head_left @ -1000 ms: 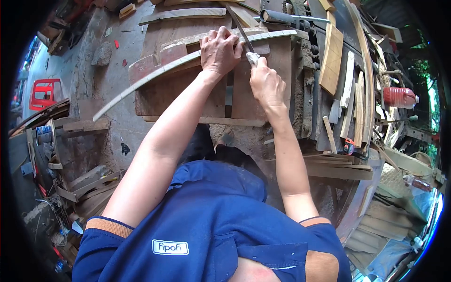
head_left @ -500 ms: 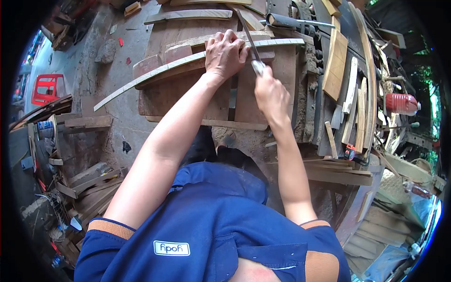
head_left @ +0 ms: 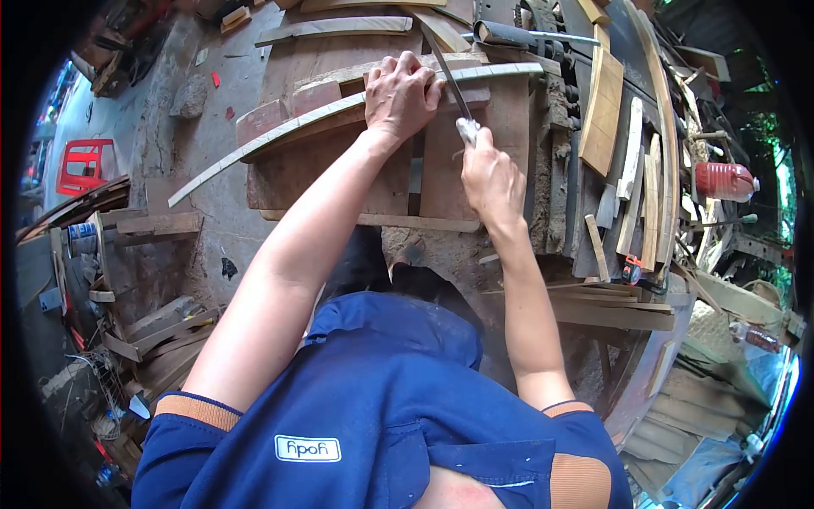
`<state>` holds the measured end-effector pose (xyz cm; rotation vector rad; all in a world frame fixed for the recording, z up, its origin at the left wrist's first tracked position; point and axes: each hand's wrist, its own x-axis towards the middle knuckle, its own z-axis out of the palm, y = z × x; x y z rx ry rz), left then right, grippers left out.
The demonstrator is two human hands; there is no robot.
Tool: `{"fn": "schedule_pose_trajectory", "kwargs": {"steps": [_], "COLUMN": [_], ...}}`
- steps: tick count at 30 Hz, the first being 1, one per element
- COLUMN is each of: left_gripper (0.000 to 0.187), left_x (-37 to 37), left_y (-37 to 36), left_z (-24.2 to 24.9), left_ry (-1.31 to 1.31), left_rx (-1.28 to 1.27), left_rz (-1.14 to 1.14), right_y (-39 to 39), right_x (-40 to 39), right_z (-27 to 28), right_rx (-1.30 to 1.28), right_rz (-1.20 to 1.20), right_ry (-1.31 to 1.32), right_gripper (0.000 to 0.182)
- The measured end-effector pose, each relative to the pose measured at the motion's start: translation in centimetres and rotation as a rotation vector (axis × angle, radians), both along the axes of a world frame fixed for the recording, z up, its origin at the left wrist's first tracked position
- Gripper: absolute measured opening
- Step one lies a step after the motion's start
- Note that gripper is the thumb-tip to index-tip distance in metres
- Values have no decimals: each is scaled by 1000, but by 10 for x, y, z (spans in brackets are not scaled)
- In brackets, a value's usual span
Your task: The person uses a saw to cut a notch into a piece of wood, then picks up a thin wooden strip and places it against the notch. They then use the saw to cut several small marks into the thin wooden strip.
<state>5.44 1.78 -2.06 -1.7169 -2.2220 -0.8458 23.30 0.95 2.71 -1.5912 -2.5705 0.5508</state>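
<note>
A long, curved pale wooden strip [head_left: 280, 134] with evenly spaced cross marks lies across a wooden workbench [head_left: 339, 188]. Over its middle, my left hand [head_left: 401, 100] is closed, fingers curled on the strip and the blocks behind it. Just right of it, a handsaw [head_left: 449, 78] with a long dark blade and pale handle slants across the strip, its far end pointing away from me. My right hand [head_left: 493, 180] grips its handle. Whether the teeth are in the wood cannot be made out. Reddish-brown blocks [head_left: 263, 123] sit behind the strip.
More curved boards [head_left: 335, 30] lie at the bench's far side. Right of it stand a dark machine part [head_left: 555, 161], a broad plank [head_left: 604, 110] and several sticks. A tape measure [head_left: 632, 270] and red-liquid bottle [head_left: 725, 181] are further right; a red plastic chair [head_left: 85, 168] stands left.
My right hand has drawn the saw slightly back towards me. My left hand still presses on the strip, and the whole view has shifted a little.
</note>
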Motion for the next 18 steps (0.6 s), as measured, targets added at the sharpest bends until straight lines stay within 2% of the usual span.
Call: {"fn": "schedule_pose_trajectory", "kwargs": {"steps": [6,11,18], "left_gripper": [23,22,22], "left_x": [0,0,0], "left_y": [0,-1,0], "left_z": [1,3,2], "left_ry": [-4,36,27], "left_rx": [-39,-49,-52], "left_rz": [5,9,8], "right_y": [25,-5,29], "right_x": [-30,6,-33], "right_z": [-12,1,-17], "right_rx": [111,12,112], "right_rz": [14,3,16], "right_ry": [68,9,108], "right_gripper": [24,23,22]}}
